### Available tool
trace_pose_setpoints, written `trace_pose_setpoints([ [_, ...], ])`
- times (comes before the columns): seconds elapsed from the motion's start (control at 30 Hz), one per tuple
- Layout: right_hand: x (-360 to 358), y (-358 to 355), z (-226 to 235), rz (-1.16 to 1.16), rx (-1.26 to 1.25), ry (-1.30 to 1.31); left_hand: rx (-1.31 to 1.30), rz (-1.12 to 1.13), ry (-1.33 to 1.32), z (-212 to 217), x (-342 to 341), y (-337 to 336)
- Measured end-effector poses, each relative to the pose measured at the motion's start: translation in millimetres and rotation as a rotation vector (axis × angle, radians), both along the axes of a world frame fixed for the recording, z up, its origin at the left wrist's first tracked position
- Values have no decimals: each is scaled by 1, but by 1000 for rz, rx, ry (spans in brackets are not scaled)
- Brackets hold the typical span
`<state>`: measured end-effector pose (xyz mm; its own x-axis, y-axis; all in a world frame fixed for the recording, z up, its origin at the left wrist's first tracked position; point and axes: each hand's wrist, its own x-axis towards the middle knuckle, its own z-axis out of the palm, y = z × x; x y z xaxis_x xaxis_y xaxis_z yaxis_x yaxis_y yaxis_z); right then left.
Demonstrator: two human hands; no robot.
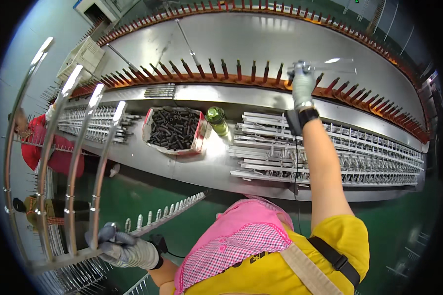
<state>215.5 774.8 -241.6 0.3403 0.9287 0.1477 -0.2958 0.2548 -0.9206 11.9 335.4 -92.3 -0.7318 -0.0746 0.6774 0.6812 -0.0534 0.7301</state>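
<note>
At the lower left, my gloved left hand is closed around a long metal rack bar. Several tall shiny metal tubes stand up from its far-left part, while short pegs line the stretch near my body. My right arm reaches out over the bench to the conveyor. There my gloved right hand is closed at the row of dark red pegs, and a shiny tube runs rightward from its fingers. That tube is partly smeared, so its exact shape and number cannot be made out.
On the bench are a box of dark short sleeves, a green bottle and stacked metal racks. Slim rods lean by the conveyor pegs. A person in red works at the left, near a white crate.
</note>
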Motion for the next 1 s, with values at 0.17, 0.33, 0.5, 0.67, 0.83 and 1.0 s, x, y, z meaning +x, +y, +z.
trace_pose_setpoints([
  [0.17,-27,44,4,-75,54,-901,23,-19,-17,1,-4,0],
  [0.33,-51,29,16,-75,120,-1140,-30,-19,46,-9,-9,13],
  [0.5,-62,10,-21,133,3,-1032,-116,-164,-42,-19,-9,20],
  [0.67,0,-19,-14,361,30,-364,-156,-245,-99,-25,-10,23],
  [0.83,104,37,-2,-171,-70,-289,-172,-288,-43,-30,-5,33],
  [1.0,97,54,4,-23,-322,-836,-174,-269,-37,-30,2,28],
])
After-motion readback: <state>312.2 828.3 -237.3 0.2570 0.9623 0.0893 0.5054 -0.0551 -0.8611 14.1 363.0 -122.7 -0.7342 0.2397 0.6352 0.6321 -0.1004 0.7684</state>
